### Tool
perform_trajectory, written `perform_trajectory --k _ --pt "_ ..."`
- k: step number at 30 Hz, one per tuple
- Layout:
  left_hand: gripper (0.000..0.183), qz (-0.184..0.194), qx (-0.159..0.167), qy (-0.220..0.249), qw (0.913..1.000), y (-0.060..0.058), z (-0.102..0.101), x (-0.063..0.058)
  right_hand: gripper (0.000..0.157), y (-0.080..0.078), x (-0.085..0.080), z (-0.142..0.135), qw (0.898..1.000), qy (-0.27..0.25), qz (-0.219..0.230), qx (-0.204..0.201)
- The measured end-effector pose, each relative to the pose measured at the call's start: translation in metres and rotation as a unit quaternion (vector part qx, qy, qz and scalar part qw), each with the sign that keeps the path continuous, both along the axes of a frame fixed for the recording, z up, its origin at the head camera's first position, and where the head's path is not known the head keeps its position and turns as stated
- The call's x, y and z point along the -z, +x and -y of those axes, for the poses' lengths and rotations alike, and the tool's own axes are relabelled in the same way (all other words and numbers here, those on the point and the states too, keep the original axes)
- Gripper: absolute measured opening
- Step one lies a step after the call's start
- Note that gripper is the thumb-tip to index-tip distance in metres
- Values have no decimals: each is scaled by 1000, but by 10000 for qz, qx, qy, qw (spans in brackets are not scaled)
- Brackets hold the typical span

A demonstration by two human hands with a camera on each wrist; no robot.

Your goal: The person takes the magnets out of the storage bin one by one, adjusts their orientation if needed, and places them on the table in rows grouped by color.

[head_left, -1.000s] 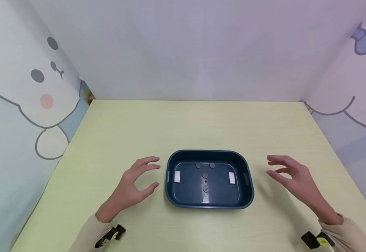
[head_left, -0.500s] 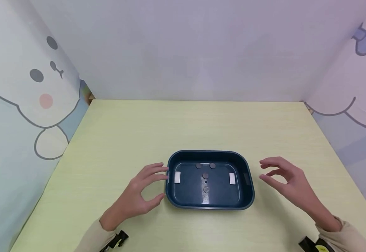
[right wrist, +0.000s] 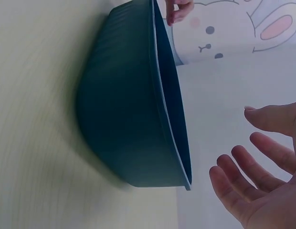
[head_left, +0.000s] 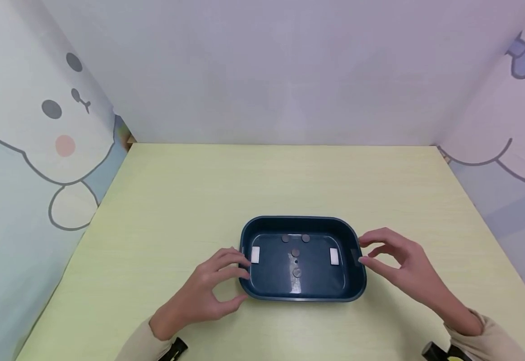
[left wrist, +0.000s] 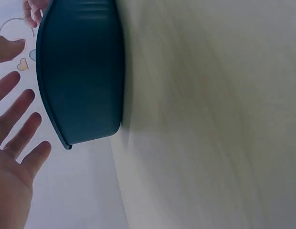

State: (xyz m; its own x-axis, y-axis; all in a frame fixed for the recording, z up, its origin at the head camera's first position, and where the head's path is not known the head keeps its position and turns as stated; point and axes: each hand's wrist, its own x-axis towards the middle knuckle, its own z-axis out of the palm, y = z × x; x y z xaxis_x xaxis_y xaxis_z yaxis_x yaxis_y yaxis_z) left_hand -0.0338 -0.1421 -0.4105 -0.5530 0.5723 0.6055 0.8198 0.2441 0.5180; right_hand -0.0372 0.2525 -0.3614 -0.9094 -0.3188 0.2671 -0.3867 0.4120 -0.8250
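- Head: above the dark-blue basin point(head_left: 318, 283), facing forward and down.
- Left wrist: close, facing basin's left end.
- Right wrist: close, facing basin's right end.
- Shared: basin.

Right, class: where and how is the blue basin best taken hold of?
Probably grip the basin by its rim at both short ends: left hand from the left, right hand from the right. It stands upright, and its walls flare to that projecting rim, likely easy to hook under.

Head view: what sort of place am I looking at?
Possibly a small booth-like work corner, hard to say where: a pale wood-look table, a plain wall behind it, and cartoon-printed walls on both sides.
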Motion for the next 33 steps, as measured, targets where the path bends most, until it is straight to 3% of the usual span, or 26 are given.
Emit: perform_trajectory --k 6,9,13,22,33 --pt "28 -101 16 -102 9999 3 -5 4 42 1 0 9 9988 -273 -137 -390" --pt "27 -154 5 -211 9997 4 -6 5 43 0 0 12 9983 -325 1 -479" --pt "25 -283 -21 -345 9990 4 -7 5 42 -1 0 16 9981 -226 279 -494" --pt "16 -360 -294 -923 9946 5 -6 5 42 -6 6 28 9976 38 223 -650" --pt "16 -393 -326 -916 9945 4 -8 5 41 -11 18 38 9926 -342 590 -1004"
